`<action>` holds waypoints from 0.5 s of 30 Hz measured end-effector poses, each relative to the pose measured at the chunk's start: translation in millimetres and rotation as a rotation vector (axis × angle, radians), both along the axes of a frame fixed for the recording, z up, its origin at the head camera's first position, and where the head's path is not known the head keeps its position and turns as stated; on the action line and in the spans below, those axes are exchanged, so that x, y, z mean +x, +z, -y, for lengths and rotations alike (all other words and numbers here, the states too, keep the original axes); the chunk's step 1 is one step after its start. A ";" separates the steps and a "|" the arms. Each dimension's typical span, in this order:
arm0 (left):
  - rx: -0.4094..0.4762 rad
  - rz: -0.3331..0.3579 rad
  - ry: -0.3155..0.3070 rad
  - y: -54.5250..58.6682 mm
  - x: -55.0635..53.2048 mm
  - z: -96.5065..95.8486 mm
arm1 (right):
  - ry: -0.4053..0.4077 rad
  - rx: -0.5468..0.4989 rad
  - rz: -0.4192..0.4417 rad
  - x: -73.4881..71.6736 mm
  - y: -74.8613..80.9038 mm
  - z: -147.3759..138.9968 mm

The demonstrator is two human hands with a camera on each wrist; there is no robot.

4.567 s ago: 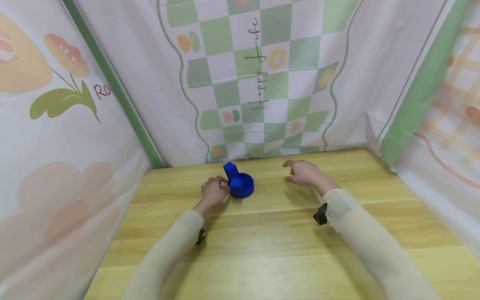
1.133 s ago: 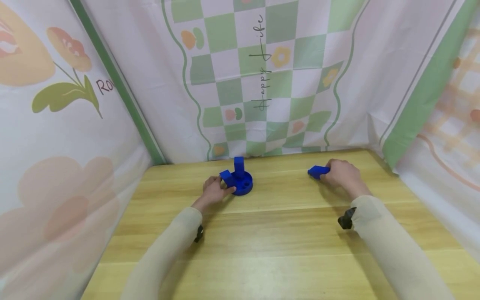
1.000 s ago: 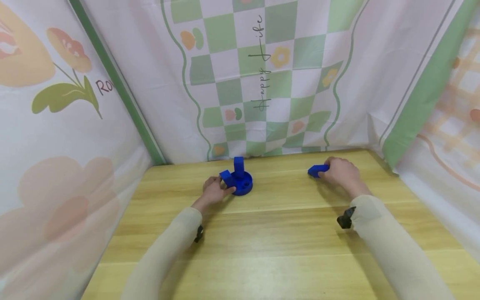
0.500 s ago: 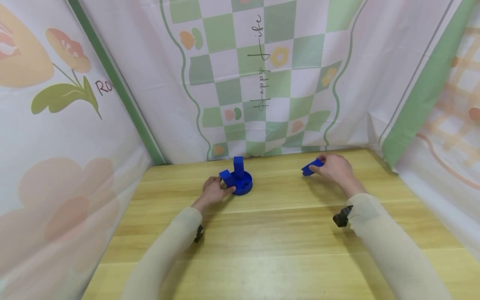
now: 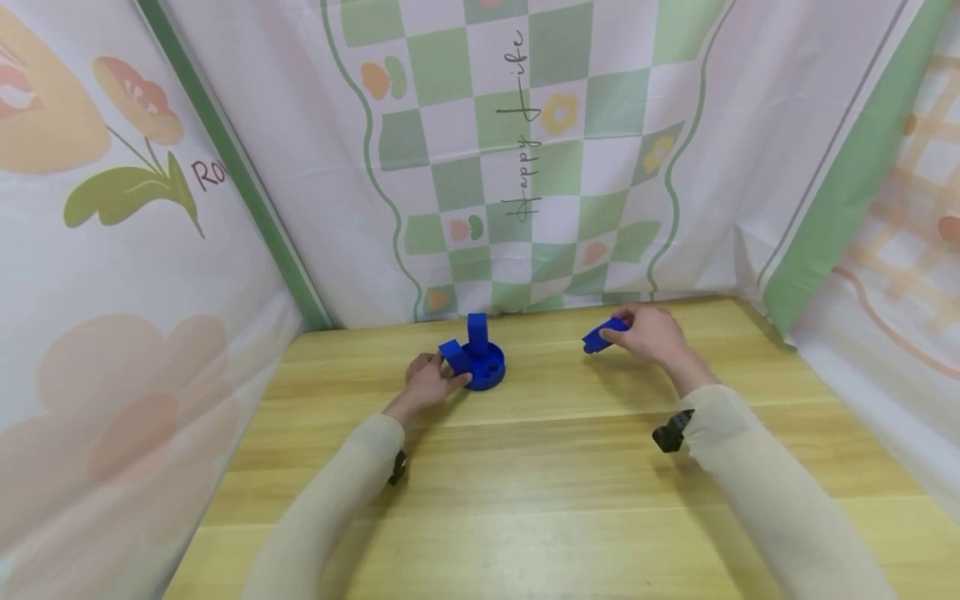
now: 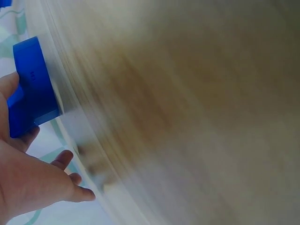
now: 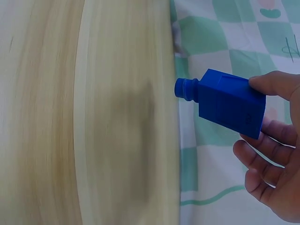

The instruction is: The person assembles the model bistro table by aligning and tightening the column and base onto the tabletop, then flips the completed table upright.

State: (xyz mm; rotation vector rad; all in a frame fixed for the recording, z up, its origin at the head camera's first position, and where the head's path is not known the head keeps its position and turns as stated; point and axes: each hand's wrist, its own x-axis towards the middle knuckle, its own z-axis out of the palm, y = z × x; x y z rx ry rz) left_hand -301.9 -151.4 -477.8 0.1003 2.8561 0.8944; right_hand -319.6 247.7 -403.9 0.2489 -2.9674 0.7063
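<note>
On the wooden table at the back stands a blue round base (image 5: 491, 379) with holes in its top. One blue block (image 5: 477, 332) rises upright from it; another blue block (image 5: 452, 353) leans out to the left. My left hand (image 5: 426, 387) grips the left side of the base, thumb at the rim and fingers behind the leaning block. To the right, above the table, my right hand (image 5: 651, 336) pinches a loose blue block (image 5: 604, 334) between thumb and fingers. In the right wrist view that loose block (image 7: 232, 103) has a round, grooved peg pointing left, away from the fingers.
A printed cloth (image 5: 480, 167) with green checks hangs right behind the table's back edge. Side cloths (image 5: 135, 333) close off left and right. The wooden table (image 5: 510, 500) stretches toward the person. A small black camera (image 5: 672, 431) sits on the right wrist.
The right hand, holding nothing 4.6 s ago, now holds the loose block. Over the last second it has moved left toward the base, tilting the block. The left hand has stayed still this last second.
</note>
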 end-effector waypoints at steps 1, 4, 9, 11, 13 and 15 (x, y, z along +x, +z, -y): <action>0.000 -0.001 0.000 0.2 0.1 -0.1 | 0.004 0.000 -0.005 -0.2 0.1 2.3; 0.003 0.000 0.002 0.7 0.2 0.3 | 0.014 -0.011 -0.017 -1.3 0.2 9.6; 0.023 0.016 0.003 0.3 0.5 1.3 | 0.037 -0.023 -0.016 -2.9 -0.1 22.9; 0.028 0.021 0.002 0.0 0.4 1.5 | 0.050 -0.023 -0.013 -3.7 -0.6 28.5; 0.029 0.024 0.000 -0.4 0.0 1.6 | 0.064 -0.025 -0.014 -4.4 -0.8 34.6; 0.031 0.025 -0.001 -0.7 -0.4 1.6 | 0.077 -0.021 -0.020 -4.5 -0.4 40.8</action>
